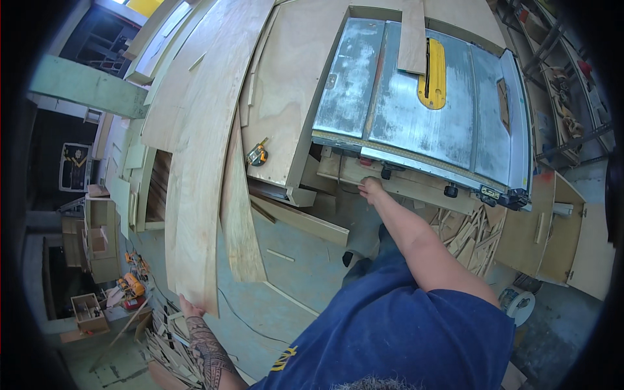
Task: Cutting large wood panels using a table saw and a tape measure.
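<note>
My left hand [190, 305] grips the near corner of a long plywood sheet [195, 214], which runs away from me over the bench at the left. My right hand [370, 187] reaches to the underside of the table saw [344, 78], near the wooden front of its stand. Its fingers are curled, and what they touch is too small to make out. Over the saw's metal top lies a narrow board [411, 39], its near end beside the yellow blade insert [432, 84]. A thinner plywood strip [242, 240] hangs beside the long sheet.
A tape measure [257, 155] rests on the wooden outfeed surface [286, 104]. Offcuts are piled on the floor at lower left [170, 344] and below the saw [465, 237]. A cable [244, 325] crosses the floor. An open cabinet [546, 227] stands at right.
</note>
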The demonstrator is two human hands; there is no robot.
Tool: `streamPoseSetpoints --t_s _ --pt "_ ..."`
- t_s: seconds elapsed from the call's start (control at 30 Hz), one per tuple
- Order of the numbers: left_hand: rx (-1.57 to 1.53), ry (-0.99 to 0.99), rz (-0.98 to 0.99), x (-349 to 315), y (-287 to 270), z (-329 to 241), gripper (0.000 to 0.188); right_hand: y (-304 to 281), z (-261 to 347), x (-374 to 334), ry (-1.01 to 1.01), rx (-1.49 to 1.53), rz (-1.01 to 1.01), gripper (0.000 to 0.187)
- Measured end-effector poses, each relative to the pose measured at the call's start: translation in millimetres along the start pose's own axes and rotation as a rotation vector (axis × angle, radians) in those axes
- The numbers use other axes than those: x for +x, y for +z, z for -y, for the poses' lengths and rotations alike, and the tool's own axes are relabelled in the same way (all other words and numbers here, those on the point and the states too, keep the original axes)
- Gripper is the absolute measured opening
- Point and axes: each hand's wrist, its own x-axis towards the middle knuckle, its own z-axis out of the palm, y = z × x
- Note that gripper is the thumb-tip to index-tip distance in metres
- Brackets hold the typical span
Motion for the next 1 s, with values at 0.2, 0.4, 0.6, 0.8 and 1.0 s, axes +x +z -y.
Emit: streamPoseSetpoints --t_s 0.2,0.4,0.6,0.8,1.0 --pt "0.325 0.025 -0.353 8.5 33.5 53.7 0.065 11.8 20.0 61.5 -0.142 0.604 0.133 0.027" --pt "1.540 0.977 0.134 -106.8 272.5 129.0 0.110 -23.9 24.9 18.1 0.032 0.080 0.132 0.031" --pt "1.767 0.701 -0.003 -130.5 288.1 149.6 0.132 29.4 138.9 -154.1 -0.214 0.267 0.705 0.034" --pt "1.795 0.576 -0.297 -75.6 258.4 107.4 0.138 33.1 318.9 -80.7 -0.602 0.768 -0.173 0.069" --pt "1.700 0.392 -0.450 -68.1 263.2 103.5 0.134 42.2 370.0 -58.6 -0.500 1.057 -0.230 0.064"
